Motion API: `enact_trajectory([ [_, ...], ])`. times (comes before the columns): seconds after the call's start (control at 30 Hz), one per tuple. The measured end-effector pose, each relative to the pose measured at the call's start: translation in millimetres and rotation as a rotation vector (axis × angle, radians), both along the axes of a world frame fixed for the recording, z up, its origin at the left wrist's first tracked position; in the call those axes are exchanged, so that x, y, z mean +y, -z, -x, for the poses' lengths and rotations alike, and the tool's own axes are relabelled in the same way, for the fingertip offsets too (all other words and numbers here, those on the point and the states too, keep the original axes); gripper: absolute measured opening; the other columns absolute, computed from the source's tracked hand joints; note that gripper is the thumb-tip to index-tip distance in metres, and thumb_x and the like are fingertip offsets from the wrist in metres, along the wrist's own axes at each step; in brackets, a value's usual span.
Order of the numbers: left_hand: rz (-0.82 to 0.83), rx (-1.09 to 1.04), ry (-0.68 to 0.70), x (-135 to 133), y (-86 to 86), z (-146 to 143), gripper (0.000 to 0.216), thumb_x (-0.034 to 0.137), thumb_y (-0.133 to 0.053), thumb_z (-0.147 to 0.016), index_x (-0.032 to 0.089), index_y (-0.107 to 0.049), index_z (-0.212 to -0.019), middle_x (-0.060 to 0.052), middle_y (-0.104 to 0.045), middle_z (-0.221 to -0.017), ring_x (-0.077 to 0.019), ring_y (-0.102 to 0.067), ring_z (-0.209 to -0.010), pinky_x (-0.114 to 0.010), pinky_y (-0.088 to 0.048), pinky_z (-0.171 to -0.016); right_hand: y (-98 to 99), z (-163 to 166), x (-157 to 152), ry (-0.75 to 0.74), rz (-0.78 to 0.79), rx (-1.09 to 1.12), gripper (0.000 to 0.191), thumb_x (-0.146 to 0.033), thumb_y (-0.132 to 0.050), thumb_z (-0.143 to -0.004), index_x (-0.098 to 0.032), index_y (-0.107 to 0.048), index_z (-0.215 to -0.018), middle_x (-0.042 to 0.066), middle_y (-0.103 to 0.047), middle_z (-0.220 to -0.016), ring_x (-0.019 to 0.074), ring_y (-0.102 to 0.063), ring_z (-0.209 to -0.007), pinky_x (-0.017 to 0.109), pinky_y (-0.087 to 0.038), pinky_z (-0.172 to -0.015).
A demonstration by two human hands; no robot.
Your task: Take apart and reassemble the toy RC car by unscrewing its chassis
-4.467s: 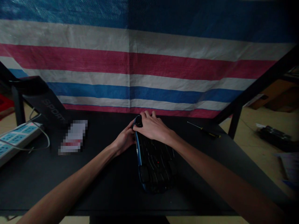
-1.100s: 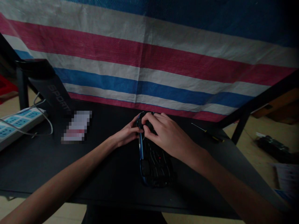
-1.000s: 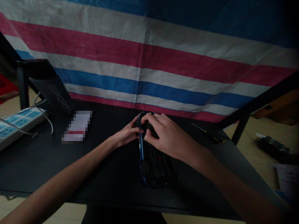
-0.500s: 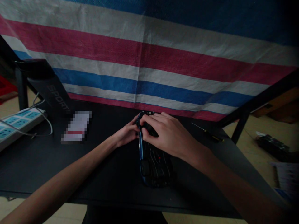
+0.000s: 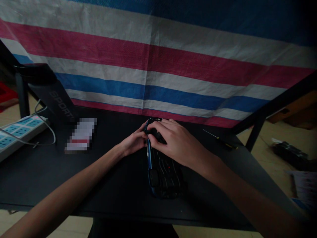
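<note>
A toy car (image 5: 162, 175) with a blue body lies upside down on the black table (image 5: 111, 195), its dark underside facing up. My left hand (image 5: 135, 142) grips the car's far left side, fingers bent around the edge near the front-left wheel. Over the car's far end arches my right hand (image 5: 173, 140), with thumb and index finger at that same wheel and the other fingers reaching across to the far right side. My right hand hides much of the car's far half. A screwdriver (image 5: 224, 142) with a black and yellow handle rests to the right of my right hand.
On the left are a white power strip (image 5: 23, 130) with a cable, a dark SPORT bottle (image 5: 52, 92) and a pixelated flat item (image 5: 81, 134). A striped tarp (image 5: 148, 66) hangs behind the table. Dark objects (image 5: 291, 153) lie on the floor at right.
My right thumb and index finger have shifted slightly left at the wheel. The car and my left hand stay in nearly the same place.
</note>
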State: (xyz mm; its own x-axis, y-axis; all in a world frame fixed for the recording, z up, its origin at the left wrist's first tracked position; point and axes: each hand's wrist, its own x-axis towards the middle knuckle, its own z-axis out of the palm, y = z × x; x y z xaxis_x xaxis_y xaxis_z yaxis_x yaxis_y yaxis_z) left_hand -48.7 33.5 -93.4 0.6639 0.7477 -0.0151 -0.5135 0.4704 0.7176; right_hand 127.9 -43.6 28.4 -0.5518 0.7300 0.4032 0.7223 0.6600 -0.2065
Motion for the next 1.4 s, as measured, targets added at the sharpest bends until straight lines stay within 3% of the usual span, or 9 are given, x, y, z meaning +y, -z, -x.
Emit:
enact_trajectory([
  [0.23,-0.01,-0.02,0.008,2.1,3.5,0.7,0.041,0.008,-0.073,-0.075,0.024,-0.069,-0.112,0.002,-0.07,-0.086,-0.0166,-0.065,-0.084,-0.029,-0.048,-0.078,-0.8,0.1,1.8,-0.022,-0.038,-0.061,0.013,-0.024,-0.056,-0.103,-0.018,-0.066,-0.109,0.009,-0.073,-0.108,0.0262,-0.065,-0.104,0.042,-0.047,-0.097],
  [0.33,-0.012,-0.011,0.014,2.8,4.1,1.2,0.041,0.01,-0.072,-0.077,0.025,-0.068,-0.115,0.001,-0.072,-0.092,-0.0165,-0.066,-0.086,-0.03,-0.049,-0.082,0.3,-0.2,1.6,0.016,-0.023,-0.09,0.017,-0.03,-0.053,-0.106,-0.018,-0.066,-0.109,0.009,-0.074,-0.101,0.0252,-0.066,-0.095,0.041,-0.048,-0.09],
  [0.47,-0.01,-0.02,0.021,3.7,5.0,0.8,0.045,0.009,-0.072,-0.076,0.025,-0.068,-0.117,0.002,-0.072,-0.09,-0.0158,-0.066,-0.083,-0.028,-0.048,-0.079,-0.4,-0.1,1.0,-0.025,-0.034,-0.041,0.018,-0.02,-0.057,-0.102,-0.018,-0.063,-0.118,0.009,-0.073,-0.113,0.0252,-0.064,-0.107,0.04,-0.045,-0.098],
  [0.6,-0.013,-0.036,0.032,4.0,5.5,0.5,0.046,0.008,-0.071,-0.078,0.026,-0.068,-0.121,0.002,-0.07,-0.084,-0.0172,-0.066,-0.081,-0.03,-0.049,-0.08,-1.5,-0.3,1.0,0.005,-0.017,-0.041,0.01,-0.025,-0.055,-0.104,-0.02,-0.064,-0.104,0.006,-0.071,-0.093,0.0226,-0.064,-0.088,0.038,-0.046,-0.088],
  [0.73,-0.004,-0.046,0.028,2.7,3.2,0.5,0.056,0.007,-0.07,-0.078,0.028,-0.065,-0.129,0.002,-0.071,-0.086,-0.0177,-0.066,-0.081,-0.03,-0.049,-0.078,-1.7,-0.7,0.9,-0.049,-0.061,0.003,0.008,-0.017,-0.055,-0.099,-0.019,-0.061,-0.103,0.008,-0.07,-0.101,0.0247,-0.063,-0.099,0.039,-0.045,-0.093],
  [0.87,0.001,-0.015,0.023,1.9,2.0,0.7,0.054,0.008,-0.07,-0.079,0.028,-0.066,-0.129,0.0,-0.072,-0.093,-0.0187,-0.066,-0.084,-0.032,-0.049,-0.081,-2.2,-0.5,0.2,-0.018,-0.043,-0.073,0.012,-0.023,-0.052,-0.104,-0.018,-0.062,-0.103,0.007,-0.068,-0.093,0.0242,-0.062,-0.091,0.039,-0.046,-0.091],
  [1.0,0.015,0.009,0.006,2.9,4.4,0.8,0.049,0.01,-0.072,-0.078,0.027,-0.069,-0.123,-0.001,-0.073,-0.097,-0.0185,-0.066,-0.086,-0.032,-0.05,-0.083,-2.6,-0.3,-0.3,-0.036,-0.056,-0.082,0.01,-0.019,-0.054,-0.101,-0.018,-0.063,-0.107,0.008,-0.07,-0.102,0.0246,-0.063,-0.1,0.039,-0.044,-0.095],
  [1.1,0.002,-0.009,0.009,3.8,6.4,0.7,0.044,0.01,-0.071,-0.079,0.025,-0.071,-0.12,-0.003,-0.073,-0.099,-0.0198,-0.067,-0.09,-0.034,-0.05,-0.085,-2.6,-0.9,0.3,-0.009,-0.052,-0.113,0.014,-0.024,-0.051,-0.105,-0.019,-0.064,-0.104,0.006,-0.07,-0.094,0.0234,-0.064,-0.091,0.039,-0.045,-0.09],
  [1.4,0.028,-0.001,0.012,3.7,4.2,0.8,0.05,0.01,-0.072,-0.079,0.027,-0.069,-0.126,-0.002,-0.074,-0.104,-0.0186,-0.067,-0.086,-0.034,-0.051,-0.085,-3.5,-2.9,1.5,-0.064,-0.11,-0.159,0.019,-0.024,-0.048,-0.107,-0.017,-0.063,-0.116,0.009,-0.072,-0.103,0.0241,-0.065,-0.097,0.04,-0.045,-0.093],
])
